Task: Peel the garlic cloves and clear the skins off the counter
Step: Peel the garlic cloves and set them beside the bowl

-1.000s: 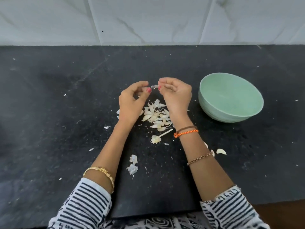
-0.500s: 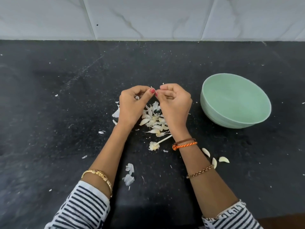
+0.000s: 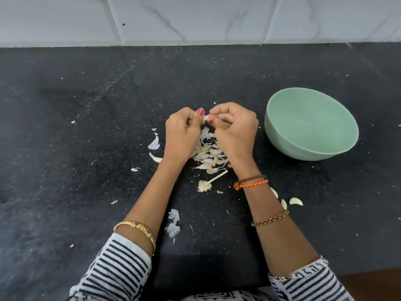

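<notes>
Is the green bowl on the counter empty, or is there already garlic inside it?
Empty, as far as is visible. The green bowl stands upright, and its inside shows only bare green surface. Its near inner wall is hidden by the rim.

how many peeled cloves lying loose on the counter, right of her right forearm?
3: one clove beside the forearm, a second clove just nearer her, a third clove farthest right. The forearm may hide more.

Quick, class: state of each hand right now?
Left hand: fingers pinch the garlic clove.
Right hand: fingers pinch the same clove.
</notes>
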Tool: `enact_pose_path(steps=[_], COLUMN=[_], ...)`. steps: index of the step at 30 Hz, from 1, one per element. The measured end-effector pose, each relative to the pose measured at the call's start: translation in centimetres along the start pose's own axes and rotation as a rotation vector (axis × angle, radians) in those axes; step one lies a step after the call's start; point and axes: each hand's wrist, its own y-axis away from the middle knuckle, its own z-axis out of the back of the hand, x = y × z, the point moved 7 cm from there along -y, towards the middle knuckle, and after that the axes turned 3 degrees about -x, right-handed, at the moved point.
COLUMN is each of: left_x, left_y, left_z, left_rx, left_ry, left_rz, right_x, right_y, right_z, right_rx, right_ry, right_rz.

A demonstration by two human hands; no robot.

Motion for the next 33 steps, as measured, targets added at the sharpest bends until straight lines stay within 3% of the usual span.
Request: enact_pose_path(steps=[3, 6, 10, 16, 23, 33], left_x=[0.8, 1.4, -0.2, -0.8, -0.8, -0.1], left_y=[0.0, -0.4, -0.1, 0.1, 0.1, -0.1], left_z=[-0.3, 1.1, 2.4, 2.0, 1.6, 1.7], left_rx=[0.037, -0.076, -0.173, -0.142, -0.115, -0.088], left_ry=[0.135, 0.179, 0.028, -0.092, -0.051, 0.001], left_rz=[0.105, 0.128, -0.071, -0.148, -0.153, -0.117], right_x=[-0.6, -1.0, -0.6, 0.3, 1.0, 0.3], right_y=[-0.3, 0.1, -0.2, 0.3, 0.4, 0.1], right_z=[0.0, -0.7, -0.4, -1.2, -0.3, -1.1], right_rx=[0.091, 0.136, 0.03, 0.103, 0.0, 0.16], right_ry=[-0.154, -0.233, -0.065, 0.089, 0.129, 0.112], right_rz=[-0.137, -0.212, -0.008, 0.172, 0.255, 0.202])
